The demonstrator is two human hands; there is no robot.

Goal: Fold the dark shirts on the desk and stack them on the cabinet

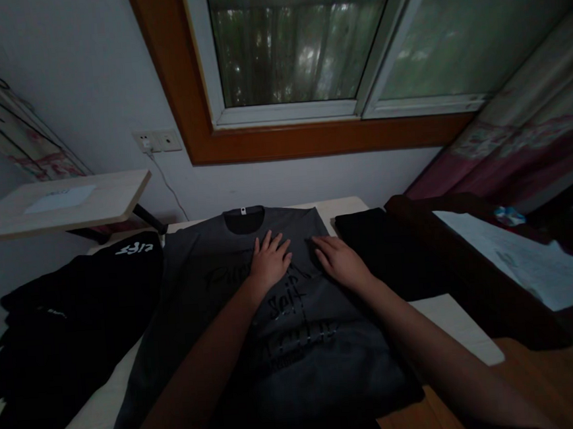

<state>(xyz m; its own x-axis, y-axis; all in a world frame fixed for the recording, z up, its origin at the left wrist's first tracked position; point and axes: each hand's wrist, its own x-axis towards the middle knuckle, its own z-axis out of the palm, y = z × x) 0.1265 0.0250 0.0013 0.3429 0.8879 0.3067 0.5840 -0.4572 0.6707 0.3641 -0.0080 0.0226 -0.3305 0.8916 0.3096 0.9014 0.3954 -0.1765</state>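
Note:
A dark grey T-shirt (298,365) with black lettering lies spread out, its neckline toward the wall. My left hand (270,262) rests flat on its upper chest, fingers spread, just below the collar. On the right side of the shirt, near the sleeve, my right hand (340,260) lies with its fingers stretched out and pointing left. Both palms face down on the cloth, and neither hand grips anything. My forearms cover part of the lettering and the lower shirt.
Black clothing (90,309) with white print is heaped on the left of the pale table (454,323). Folded black cloth (393,252) lies on the right, beside dark wooden furniture (490,278) bearing a white sheet (522,255). A raised shelf (130,187) overhangs the back left.

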